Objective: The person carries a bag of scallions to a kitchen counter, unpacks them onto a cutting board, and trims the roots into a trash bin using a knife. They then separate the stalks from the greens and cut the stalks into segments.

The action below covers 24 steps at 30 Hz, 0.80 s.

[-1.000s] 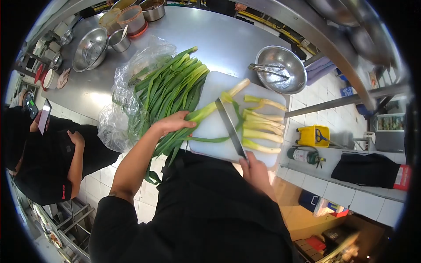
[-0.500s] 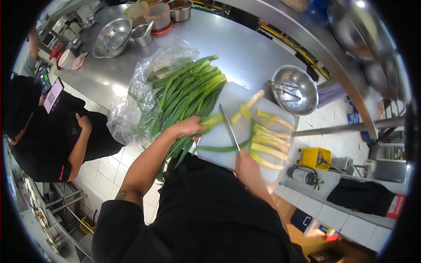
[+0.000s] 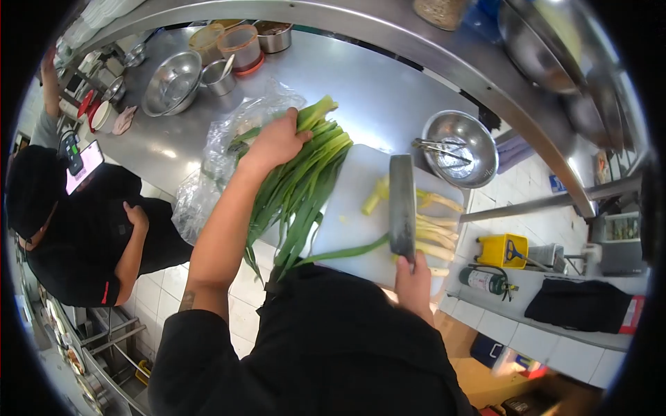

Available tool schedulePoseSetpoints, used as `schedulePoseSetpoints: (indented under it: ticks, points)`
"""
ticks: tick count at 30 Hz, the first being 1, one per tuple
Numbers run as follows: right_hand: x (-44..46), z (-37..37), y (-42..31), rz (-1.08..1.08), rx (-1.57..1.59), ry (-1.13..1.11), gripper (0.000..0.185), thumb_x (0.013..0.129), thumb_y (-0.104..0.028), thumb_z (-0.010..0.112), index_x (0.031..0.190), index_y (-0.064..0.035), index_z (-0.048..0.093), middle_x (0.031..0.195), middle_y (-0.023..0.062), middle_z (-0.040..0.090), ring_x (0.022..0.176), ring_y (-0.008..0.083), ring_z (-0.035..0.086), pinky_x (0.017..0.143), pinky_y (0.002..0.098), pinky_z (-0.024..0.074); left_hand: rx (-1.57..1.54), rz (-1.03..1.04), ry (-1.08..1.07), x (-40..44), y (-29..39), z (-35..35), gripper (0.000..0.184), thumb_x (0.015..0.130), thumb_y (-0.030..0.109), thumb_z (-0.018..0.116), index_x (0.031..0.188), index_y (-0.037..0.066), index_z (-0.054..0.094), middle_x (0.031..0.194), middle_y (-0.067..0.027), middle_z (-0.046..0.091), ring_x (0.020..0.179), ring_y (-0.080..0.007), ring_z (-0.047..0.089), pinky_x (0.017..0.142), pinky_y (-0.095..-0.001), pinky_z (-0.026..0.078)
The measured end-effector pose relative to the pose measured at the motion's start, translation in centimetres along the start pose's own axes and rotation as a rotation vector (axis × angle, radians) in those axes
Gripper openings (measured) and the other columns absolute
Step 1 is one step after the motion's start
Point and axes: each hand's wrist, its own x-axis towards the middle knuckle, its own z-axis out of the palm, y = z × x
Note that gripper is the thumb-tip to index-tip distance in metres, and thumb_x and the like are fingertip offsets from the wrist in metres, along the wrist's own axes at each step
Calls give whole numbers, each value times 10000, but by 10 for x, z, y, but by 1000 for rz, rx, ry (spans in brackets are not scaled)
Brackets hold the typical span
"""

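My left hand [image 3: 277, 140] reaches over a heap of leek greens [image 3: 305, 177], its fingers curled around some at the far end; the fingertips are partly hidden. My right hand [image 3: 414, 279] grips the handle of a cleaver [image 3: 402, 208], whose broad dark blade is held over the white cutting board [image 3: 347, 208]. Pale leek stalks [image 3: 437, 232] lie side by side at the board's right, partly behind the blade. A short light-green leek piece [image 3: 373, 201] is left of the blade. One long green leaf [image 3: 347, 254] crosses the board's near side.
Clear plastic wrap [image 3: 201, 187] lies beside the greens. A steel bowl with tongs [image 3: 461, 149] stands right of the board. Another steel bowl [image 3: 173, 83] and several containers stand at the back left. A person in black [image 3: 76, 236] holds a phone at left. A metal shelf [image 3: 388, 45] hangs overhead.
My left hand has moved from the leek on the board up and away to the heap's far end. The cleaver has shifted right, and its broad side now shows.
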Motion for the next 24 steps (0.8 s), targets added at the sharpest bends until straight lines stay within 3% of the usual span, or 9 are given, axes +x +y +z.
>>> schedulePoseSetpoints:
  ticks: [1,3,6,7,10,13,17,21,24]
  points:
    - [-1,-1,5,87,144,38,205,979,-183,561,1042,10,541,807,161,648,711,253,588,673,367,464,-5,14,-6,12,-17,33,424,914,299,632,1135,-31,484,956,-230,640,859,-346,660,749,-474,508]
    - [-8,-7,10,152,155,85,205,978,-179,562,1036,16,537,791,141,632,703,220,555,672,346,457,148,-30,86,32,-52,93,503,904,334,636,1227,-11,464,1212,-281,554,1118,-418,563,857,-522,466]
    - [-20,-15,19,122,157,204,208,976,-176,564,1024,24,535,766,114,608,652,174,516,623,315,438,229,-78,256,17,-34,97,585,885,369,647,1298,10,441,1328,-270,463,1196,-433,483,906,-543,430]
    - [-29,-15,21,45,124,262,210,976,-178,564,1017,26,536,756,109,601,609,161,509,575,303,426,328,7,554,12,-28,101,603,869,370,654,1319,23,454,1273,-232,507,1169,-413,486,935,-554,402]
    - [-44,-12,26,211,366,302,196,977,-173,560,1014,18,539,728,81,591,515,106,470,469,271,386,111,180,601,-4,17,92,564,847,314,672,1294,22,490,1237,-215,532,1104,-397,515,953,-531,393]
    - [-42,-6,17,197,393,363,209,977,-187,566,1043,9,535,678,39,542,488,78,455,422,254,375,-378,236,58,-19,54,143,459,790,103,670,1223,-3,560,1186,-200,566,1074,-405,531,914,-463,457]
    - [-42,-9,10,218,424,343,211,978,-194,575,1049,0,531,641,8,490,474,63,435,404,244,349,-233,377,62,-27,70,205,439,763,65,662,1195,25,595,1179,-159,563,1078,-395,523,906,-458,461]
    - [-49,-12,23,165,347,356,188,979,-186,577,1021,-10,527,641,6,485,471,62,421,410,243,331,-86,595,119,-48,83,195,400,758,33,626,1158,44,624,1121,-138,577,1020,-366,535,849,-449,469]
    - [-50,-7,27,131,300,392,185,979,-193,584,1000,-20,521,640,1,481,463,63,408,414,244,318,-283,617,79,-65,88,183,270,805,57,619,1072,20,633,1052,-138,599,953,-341,548,833,-420,467]
